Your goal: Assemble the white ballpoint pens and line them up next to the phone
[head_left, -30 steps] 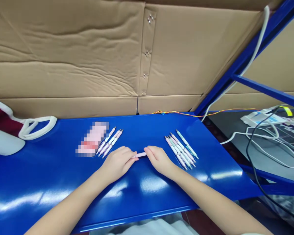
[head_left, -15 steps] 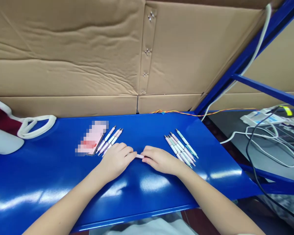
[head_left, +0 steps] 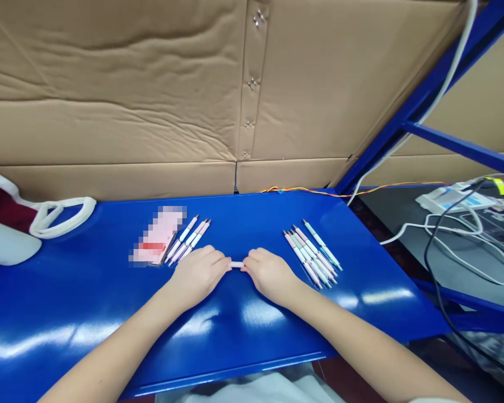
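Between my hands is a pale pink pen (head_left: 237, 265), held level just above the blue table; only its short middle stretch shows. My left hand (head_left: 201, 272) is closed on its left end and my right hand (head_left: 270, 274) pinches its right end, so both ends are hidden by fingers. Beyond my left hand lie a few white-and-pastel pens (head_left: 189, 239), partly covered by that hand. To the right of my right hand, several pastel pens (head_left: 308, 257) lie side by side, slanted, with a greenish pen (head_left: 322, 244) at their right edge.
The glossy blue table (head_left: 235, 330) ends at a cardboard wall (head_left: 151, 112). A pink, partly blurred phone-like object (head_left: 159, 238) lies left of the pens. A white cylinder (head_left: 8, 243) stands far left. Cables (head_left: 457, 229) tangle on the grey surface at right, past a blue frame post (head_left: 420, 106).
My right hand has closed in on the pen's right end with its fingers more tightly wrapped. The pen has turned from slightly tilted to nearly level. My left hand has barely moved.
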Action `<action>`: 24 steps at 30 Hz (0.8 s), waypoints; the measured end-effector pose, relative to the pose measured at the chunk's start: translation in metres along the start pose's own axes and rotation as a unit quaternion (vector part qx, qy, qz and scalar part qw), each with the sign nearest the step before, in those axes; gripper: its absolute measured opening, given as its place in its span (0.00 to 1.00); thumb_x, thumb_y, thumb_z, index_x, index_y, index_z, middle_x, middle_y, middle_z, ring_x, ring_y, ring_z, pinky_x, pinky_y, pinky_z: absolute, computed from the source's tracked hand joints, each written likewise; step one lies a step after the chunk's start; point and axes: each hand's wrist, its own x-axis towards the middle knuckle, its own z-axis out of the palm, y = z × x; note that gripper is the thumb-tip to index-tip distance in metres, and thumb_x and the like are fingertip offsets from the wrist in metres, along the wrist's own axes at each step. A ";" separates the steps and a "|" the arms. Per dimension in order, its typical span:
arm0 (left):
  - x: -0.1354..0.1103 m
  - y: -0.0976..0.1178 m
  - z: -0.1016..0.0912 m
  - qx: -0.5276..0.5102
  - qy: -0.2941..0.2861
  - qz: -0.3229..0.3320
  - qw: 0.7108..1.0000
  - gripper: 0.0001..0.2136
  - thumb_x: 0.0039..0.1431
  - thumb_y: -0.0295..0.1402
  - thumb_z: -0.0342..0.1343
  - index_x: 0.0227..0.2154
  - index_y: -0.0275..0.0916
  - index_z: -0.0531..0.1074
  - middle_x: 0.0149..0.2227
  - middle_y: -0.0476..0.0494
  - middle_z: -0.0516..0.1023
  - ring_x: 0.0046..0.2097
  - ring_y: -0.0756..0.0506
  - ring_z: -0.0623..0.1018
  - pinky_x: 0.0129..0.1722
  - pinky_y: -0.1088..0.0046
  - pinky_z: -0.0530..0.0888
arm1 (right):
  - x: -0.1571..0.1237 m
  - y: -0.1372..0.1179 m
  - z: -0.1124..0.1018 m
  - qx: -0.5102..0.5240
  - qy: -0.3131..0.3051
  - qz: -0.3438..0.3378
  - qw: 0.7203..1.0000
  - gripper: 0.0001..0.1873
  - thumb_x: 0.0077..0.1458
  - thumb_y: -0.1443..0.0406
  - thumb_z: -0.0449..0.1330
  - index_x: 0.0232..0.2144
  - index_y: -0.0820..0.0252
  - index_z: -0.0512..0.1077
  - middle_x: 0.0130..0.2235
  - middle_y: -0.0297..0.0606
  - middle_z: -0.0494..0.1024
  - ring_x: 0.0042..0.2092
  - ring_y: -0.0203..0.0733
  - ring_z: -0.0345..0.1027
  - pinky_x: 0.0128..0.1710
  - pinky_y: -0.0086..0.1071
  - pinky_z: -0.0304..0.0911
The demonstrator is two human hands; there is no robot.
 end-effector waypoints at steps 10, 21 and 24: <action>-0.002 -0.005 -0.005 -0.070 0.007 -0.046 0.996 0.11 0.64 0.33 0.47 0.40 0.37 0.74 0.36 0.43 0.76 0.37 0.46 0.73 0.37 0.70 0.71 | 0.004 0.013 -0.021 0.266 0.016 0.045 0.963 0.11 0.61 0.63 0.51 0.32 0.60 0.71 0.34 0.38 0.73 0.38 0.39 0.66 0.42 0.33 0.61; -0.003 -0.010 0.009 -0.067 -0.014 -0.075 0.995 0.13 0.64 0.36 0.45 0.39 0.39 0.74 0.35 0.43 0.76 0.36 0.47 0.73 0.36 0.70 0.71 | 0.005 0.015 -0.012 0.184 0.060 0.046 0.980 0.09 0.60 0.65 0.53 0.33 0.59 0.73 0.38 0.40 0.73 0.42 0.41 0.62 0.44 0.37 0.58; -0.003 -0.009 0.011 -0.064 -0.025 -0.080 0.994 0.13 0.64 0.37 0.45 0.39 0.40 0.74 0.35 0.44 0.75 0.36 0.47 0.73 0.36 0.69 0.70 | 0.006 0.015 -0.011 0.168 0.062 0.047 0.983 0.07 0.58 0.66 0.55 0.31 0.60 0.72 0.38 0.40 0.73 0.43 0.42 0.62 0.45 0.38 0.56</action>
